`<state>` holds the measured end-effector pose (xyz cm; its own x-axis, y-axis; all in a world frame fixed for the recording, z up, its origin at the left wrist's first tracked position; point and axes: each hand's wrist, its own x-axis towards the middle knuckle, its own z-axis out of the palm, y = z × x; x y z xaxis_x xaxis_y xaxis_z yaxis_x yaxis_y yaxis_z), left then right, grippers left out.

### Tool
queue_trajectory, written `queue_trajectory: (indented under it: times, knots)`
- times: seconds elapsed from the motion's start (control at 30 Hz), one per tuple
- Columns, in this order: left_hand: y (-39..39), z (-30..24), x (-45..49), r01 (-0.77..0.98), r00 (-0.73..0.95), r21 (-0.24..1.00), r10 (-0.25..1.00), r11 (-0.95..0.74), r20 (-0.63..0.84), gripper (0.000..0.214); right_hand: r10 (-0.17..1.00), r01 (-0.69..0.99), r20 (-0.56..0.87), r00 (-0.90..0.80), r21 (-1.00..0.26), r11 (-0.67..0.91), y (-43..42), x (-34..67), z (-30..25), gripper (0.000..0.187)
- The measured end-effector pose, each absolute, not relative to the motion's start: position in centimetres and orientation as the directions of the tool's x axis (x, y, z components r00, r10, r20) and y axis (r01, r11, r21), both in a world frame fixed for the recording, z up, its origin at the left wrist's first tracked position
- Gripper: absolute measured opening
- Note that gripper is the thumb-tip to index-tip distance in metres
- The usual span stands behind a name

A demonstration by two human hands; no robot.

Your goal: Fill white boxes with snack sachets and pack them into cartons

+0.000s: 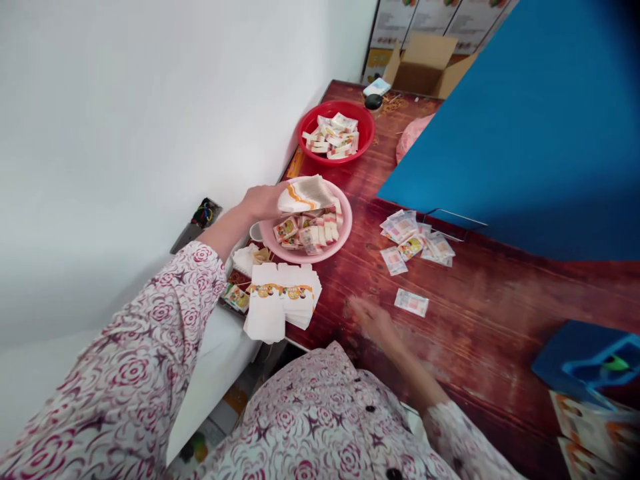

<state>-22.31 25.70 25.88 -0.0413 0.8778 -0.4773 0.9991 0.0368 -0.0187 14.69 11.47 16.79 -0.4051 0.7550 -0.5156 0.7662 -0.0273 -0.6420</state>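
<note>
My left hand point(265, 202) grips a stack of flat white-and-orange printed cartons point(307, 195) above the pink basin point(345, 233). Its fingers are partly hidden by the stack. Inside that basin lie several small printed packets point(313, 237). Closer to my body, more flat white cartons point(280, 300) are piled at the table's left edge. My right hand point(373, 320) is over the wooden table point(480, 313), smeared by motion, and nothing shows clearly in it. A single small packet point(411, 302) lies to its right, with a loose heap of packets point(415, 237) beyond.
A red basin point(370, 130) of packets stands farther back, near an open cardboard box point(425, 63). Large blue sheet point(530, 147) overhangs the table's right side. At right are a blue container point(575, 357) and printed packs point(595, 427). A white wall point(150, 100) bounds the left.
</note>
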Motion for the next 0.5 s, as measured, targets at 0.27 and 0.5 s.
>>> queue_trajectory:
  times: [0.27, 0.5]
  knots:
    - [25.3, 25.3, -22.2, 0.999, -0.012, 0.03, 0.904, 0.028, -0.428, 0.079, 0.789, 0.868, -0.428, -0.441, -0.428, 0.253, 23.5, -1.9, 15.0, 0.04]
    - [25.5, 24.2, -22.8, 0.995, 0.034, 0.1, 0.921, 0.005, -0.388, 0.08, 0.802, 0.911, -0.434, -0.412, -0.193, 0.364, 24.6, -4.0, 12.1, 0.053]
